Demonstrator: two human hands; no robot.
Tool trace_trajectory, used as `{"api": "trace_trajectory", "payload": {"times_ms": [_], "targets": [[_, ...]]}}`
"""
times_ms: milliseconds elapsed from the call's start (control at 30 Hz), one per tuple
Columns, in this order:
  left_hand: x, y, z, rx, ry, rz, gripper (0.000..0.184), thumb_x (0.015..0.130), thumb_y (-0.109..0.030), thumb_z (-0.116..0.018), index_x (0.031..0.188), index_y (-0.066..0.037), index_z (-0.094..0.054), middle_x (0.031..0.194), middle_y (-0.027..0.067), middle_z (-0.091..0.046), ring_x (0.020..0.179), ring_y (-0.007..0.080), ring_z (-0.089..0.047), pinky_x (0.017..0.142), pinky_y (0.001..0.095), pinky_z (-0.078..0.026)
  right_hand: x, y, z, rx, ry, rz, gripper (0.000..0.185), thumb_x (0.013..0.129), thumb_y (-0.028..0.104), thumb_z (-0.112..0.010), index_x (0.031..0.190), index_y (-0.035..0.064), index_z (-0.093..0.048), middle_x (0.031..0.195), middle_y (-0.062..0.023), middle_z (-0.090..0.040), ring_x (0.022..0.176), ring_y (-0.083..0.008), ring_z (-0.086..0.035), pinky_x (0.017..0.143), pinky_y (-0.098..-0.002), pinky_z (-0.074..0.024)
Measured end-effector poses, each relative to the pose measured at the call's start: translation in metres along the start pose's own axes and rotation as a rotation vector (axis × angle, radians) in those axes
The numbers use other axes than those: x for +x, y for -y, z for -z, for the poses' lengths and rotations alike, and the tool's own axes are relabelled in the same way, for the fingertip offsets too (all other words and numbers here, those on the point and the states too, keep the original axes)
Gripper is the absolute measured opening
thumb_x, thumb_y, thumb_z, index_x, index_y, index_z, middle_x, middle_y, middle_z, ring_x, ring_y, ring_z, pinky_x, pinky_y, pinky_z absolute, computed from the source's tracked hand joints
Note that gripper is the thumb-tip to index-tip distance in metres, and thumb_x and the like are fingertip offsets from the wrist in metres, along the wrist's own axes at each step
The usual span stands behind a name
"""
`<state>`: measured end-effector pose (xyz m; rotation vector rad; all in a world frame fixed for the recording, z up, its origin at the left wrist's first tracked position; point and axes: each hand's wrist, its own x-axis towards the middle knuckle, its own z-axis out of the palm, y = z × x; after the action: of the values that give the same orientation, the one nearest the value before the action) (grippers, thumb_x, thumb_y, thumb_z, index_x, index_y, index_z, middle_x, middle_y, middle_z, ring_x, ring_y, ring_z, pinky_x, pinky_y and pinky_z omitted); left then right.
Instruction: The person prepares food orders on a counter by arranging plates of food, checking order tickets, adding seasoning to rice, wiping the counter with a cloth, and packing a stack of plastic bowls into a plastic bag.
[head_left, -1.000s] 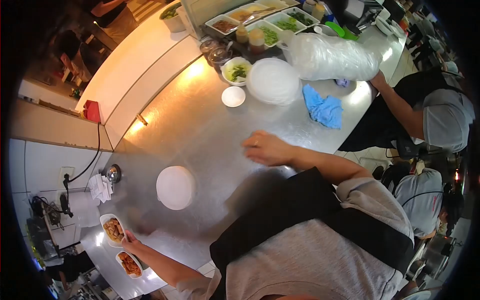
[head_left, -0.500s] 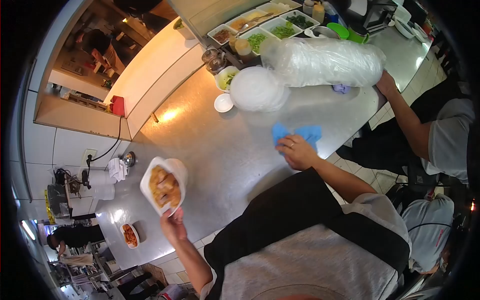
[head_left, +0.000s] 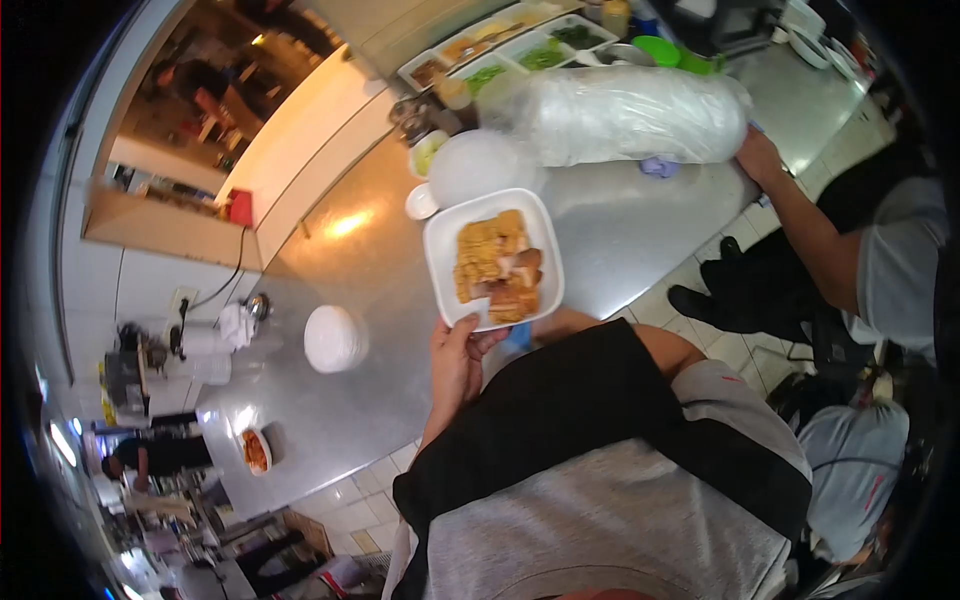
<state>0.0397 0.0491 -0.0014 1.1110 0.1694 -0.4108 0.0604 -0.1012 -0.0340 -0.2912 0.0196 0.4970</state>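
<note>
My left hand [head_left: 462, 358] grips the near rim of a white square bowl [head_left: 436, 262], thumb on the edge and fingers underneath. In the bowl lie yellow noodles [head_left: 490, 247] and browned sliced meat [head_left: 518, 290]. The bowl is held above the steel counter, tilted so its inside faces me. Behind it my right forearm [head_left: 565, 322] shows close to my apron; the right hand's fingers are hidden. A bit of blue cloth [head_left: 518, 338] peeks out at that hand, below the bowl.
A stack of white lids or bowls [head_left: 333, 339] and a small dish of red food [head_left: 256, 451] stand left on the steel counter [head_left: 390, 400]. Beyond are a plastic-wrapped stack [head_left: 630, 112], round clear lids [head_left: 472, 165] and ingredient trays [head_left: 540, 55]. A co-worker's hand [head_left: 757, 157] rests at right.
My left hand has carried the bowl of noodles rightward, off the white stack at left. My right hand has drawn back toward my body, and the blue cloth has moved with it.
</note>
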Motion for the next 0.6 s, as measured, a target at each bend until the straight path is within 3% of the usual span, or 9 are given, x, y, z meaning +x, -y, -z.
{"api": "trace_trajectory", "payload": {"times_ms": [133, 300, 367, 433, 500, 567, 600], "targets": [[-0.003, 0.003, -0.006, 0.089, -0.107, -0.115, 0.038, 0.082, -0.007, -0.055, 0.118, 0.001, -0.045, 0.105, 0.0154, -0.06, 0.084, 0.0273, -0.064, 0.07, 0.0354, -0.056, -0.024, 0.012, -0.011, 0.255, -0.013, -0.072, 0.036, 0.089, 0.024, -0.046, 0.117, 0.0008, -0.052, 0.103, -0.0131, -0.062, 0.088, -0.0238, -0.063, 0.076, -0.0347, -0.0533], [-0.014, 0.015, 0.023, 0.125, -0.148, 0.004, 0.04, 0.082, -0.007, -0.052, 0.12, 0.0, -0.043, 0.111, 0.0144, -0.056, 0.09, 0.0256, -0.062, 0.067, 0.0352, -0.056, -0.076, 0.056, 0.03, 0.047, -0.36, -0.059, 0.038, 0.088, 0.028, -0.048, 0.115, 0.002, -0.053, 0.097, -0.0146, -0.063, 0.079, -0.023, -0.064, 0.068, -0.034, -0.0544], [-0.017, 0.024, 0.046, 0.142, -0.191, 0.045, 0.042, 0.08, -0.007, -0.053, 0.121, -0.001, -0.044, 0.112, 0.0139, -0.056, 0.091, 0.0261, -0.062, 0.067, 0.0351, -0.056, -0.105, 0.087, 0.026, 0.082, -0.502, 0.221, 0.038, 0.088, 0.031, -0.048, 0.112, 0.0025, -0.054, 0.092, -0.0143, -0.064, 0.069, -0.0218, -0.063, 0.061, -0.0321, -0.0535], [-0.022, 0.032, 0.076, 0.193, -0.256, 0.095, 0.044, 0.079, -0.007, -0.054, 0.121, -0.002, -0.044, 0.112, 0.0134, -0.056, 0.091, 0.0266, -0.061, 0.067, 0.0352, -0.055, -0.126, 0.128, 0.056, -0.11, -0.675, 0.599, 0.031, 0.088, 0.026, -0.05, 0.109, 0.0036, -0.055, 0.091, -0.0125, -0.064, 0.069, -0.0214, -0.062, 0.059, -0.0327, -0.0525], [-0.026, 0.034, 0.099, 0.184, -0.336, 0.103, 0.044, 0.078, -0.006, -0.054, 0.12, -0.002, -0.044, 0.109, 0.0139, -0.057, 0.089, 0.0275, -0.062, 0.066, 0.0354, -0.056, -0.146, 0.173, 0.075, -0.478, -0.922, 0.912, 0.03, 0.089, 0.02, -0.051, 0.112, 0.002, -0.054, 0.093, -0.0109, -0.064, 0.076, -0.0192, -0.062, 0.064, -0.0315, -0.0519], [-0.022, 0.031, 0.111, 0.173, -0.412, 0.082, 0.043, 0.077, -0.006, -0.054, 0.119, -0.002, -0.044, 0.107, 0.0147, -0.058, 0.086, 0.0283, -0.063, 0.064, 0.0355, -0.057, -0.149, 0.217, 0.122, -0.884, -1.172, 1.197, 0.033, 0.088, 0.018, -0.051, 0.117, -0.0004, -0.051, 0.103, -0.0149, -0.062, 0.09, -0.0228, -0.061, 0.075, -0.0337, -0.0496], [-0.021, 0.029, 0.115, 0.168, -0.453, 0.061, 0.043, 0.076, -0.005, -0.053, 0.118, -0.001, -0.044, 0.105, 0.0154, -0.059, 0.084, 0.0286, -0.063, 0.063, 0.0356, -0.057, -0.149, 0.242, 0.159, -1.266, -1.324, 1.214, 0.035, 0.088, 0.018, -0.051, 0.118, -0.0008, -0.051, 0.107, -0.0165, -0.06, 0.094, -0.0252, -0.059, 0.079, -0.0354, -0.0476]]}}
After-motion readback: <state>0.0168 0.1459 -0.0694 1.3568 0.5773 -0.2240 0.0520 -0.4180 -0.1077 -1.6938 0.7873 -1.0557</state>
